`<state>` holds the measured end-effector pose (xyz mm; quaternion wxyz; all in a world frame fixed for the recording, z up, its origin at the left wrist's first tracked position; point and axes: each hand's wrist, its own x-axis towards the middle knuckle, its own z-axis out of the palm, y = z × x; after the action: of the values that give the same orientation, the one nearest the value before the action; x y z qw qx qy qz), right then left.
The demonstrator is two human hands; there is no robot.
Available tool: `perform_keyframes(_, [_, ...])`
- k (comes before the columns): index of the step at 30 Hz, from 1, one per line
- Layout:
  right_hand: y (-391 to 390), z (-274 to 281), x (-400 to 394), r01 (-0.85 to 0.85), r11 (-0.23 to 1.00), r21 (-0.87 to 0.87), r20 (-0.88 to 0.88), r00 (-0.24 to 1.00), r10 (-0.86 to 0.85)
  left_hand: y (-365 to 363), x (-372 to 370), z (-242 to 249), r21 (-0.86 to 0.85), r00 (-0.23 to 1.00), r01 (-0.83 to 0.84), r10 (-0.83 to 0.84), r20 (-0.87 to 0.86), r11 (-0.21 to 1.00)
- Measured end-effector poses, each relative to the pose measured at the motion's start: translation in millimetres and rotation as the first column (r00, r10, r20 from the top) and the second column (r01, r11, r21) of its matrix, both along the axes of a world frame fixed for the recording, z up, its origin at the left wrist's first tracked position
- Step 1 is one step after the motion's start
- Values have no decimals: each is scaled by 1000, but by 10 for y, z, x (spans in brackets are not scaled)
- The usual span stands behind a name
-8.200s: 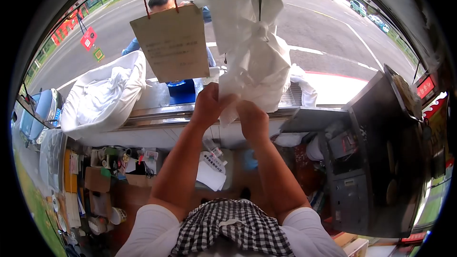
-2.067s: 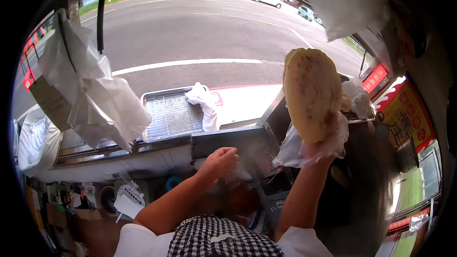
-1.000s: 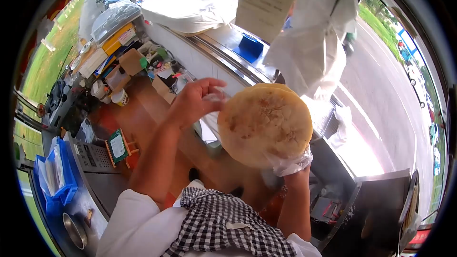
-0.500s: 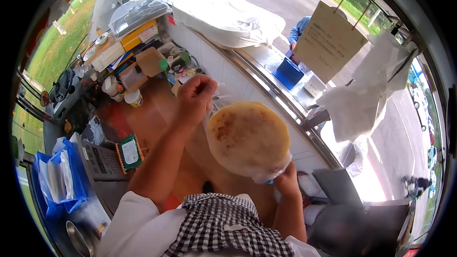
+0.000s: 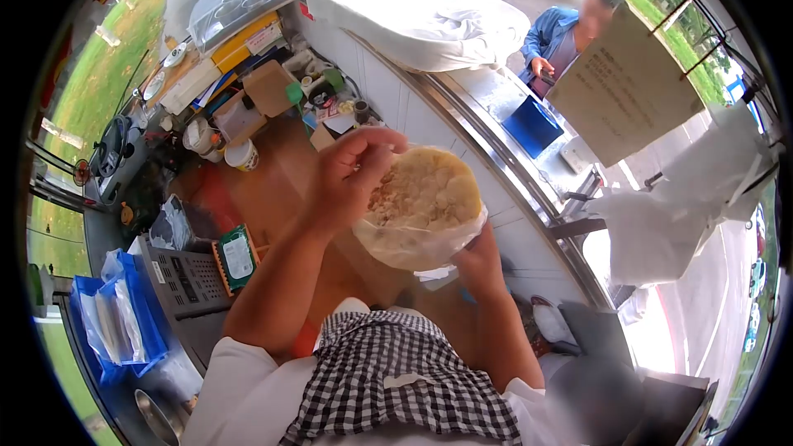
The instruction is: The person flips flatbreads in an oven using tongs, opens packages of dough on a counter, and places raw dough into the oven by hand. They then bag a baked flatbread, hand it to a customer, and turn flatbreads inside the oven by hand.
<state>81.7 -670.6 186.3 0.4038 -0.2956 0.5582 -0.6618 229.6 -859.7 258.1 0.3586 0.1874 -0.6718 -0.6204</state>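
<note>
A round yellowish flatbread point(image 5: 442, 186) lies partly inside a clear plastic bag point(image 5: 413, 244), its browned, crumbly face turned up. My left hand point(image 5: 353, 177) is at the upper left edge of the bread, fingers curled and pinched on the bag's edge, with the fingertips partly over the bread. From the lower right, my right hand point(image 5: 477, 263) grips the bag and supports the bread; most of its fingers are hidden beneath.
A white cloth-covered container point(image 5: 413, 12) and a blue box point(image 5: 533, 125) stand along the right counter point(image 5: 487, 107). Outside is a person point(image 5: 557, 37) in blue. A paper sign point(image 5: 624, 87) and white bags point(image 5: 677, 198) hang at right. Blue basket point(image 5: 149, 351) at lower left.
The bread has tilted and shifted slightly up, showing more of its crumbly face. My left hand has moved from beside the bread onto its edge. The person outside has come into fuller view.
</note>
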Motion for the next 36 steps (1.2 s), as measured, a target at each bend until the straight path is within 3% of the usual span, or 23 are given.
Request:
perform_keyframes(1, [-110,-24,-45,-22,1000,11,-32,999,22,-61,-11,-32,17,998,54,-54,38,998])
perform_keyframes(4, [-402,-82,-158,-32,997,72,-45,998,36,-96,-130,-45,-379,981,148,-86,176,914])
perform_keyframes(10, [-1012,-231,-168,38,984,172,-111,994,-19,-375,-290,-466,-557,936,263,-69,344,788])
perform_keyframes(14, [-1337,-376,-132,140,957,253,-217,973,-85,-1118,-350,-718,-236,915,294,-201,351,926])
perform_keyframes(16, [-1498,-446,-108,160,948,274,-75,987,-145,-1499,-368,-722,32,916,257,-254,309,966])
perform_keyframes(17, [-1572,-443,-89,171,950,263,-22,985,-171,-1703,-354,-674,220,896,294,-349,275,930])
perform_keyframes(20, [-1707,-519,-49,256,927,276,87,953,-289,-2068,-490,-355,442,915,297,-384,121,846])
perform_keyframes(24, [-1736,-495,-23,328,872,365,180,893,-411,-2332,-795,-47,529,892,407,-448,-56,745])
perform_keyframes(32, [-1260,-676,-13,440,802,405,216,806,-551,-2742,-1351,462,110,915,392,-400,61,913])
perform_keyframes(36, [-978,-1082,80,486,733,476,258,720,-644,-3080,-1732,700,-121,973,229,-221,70,966])
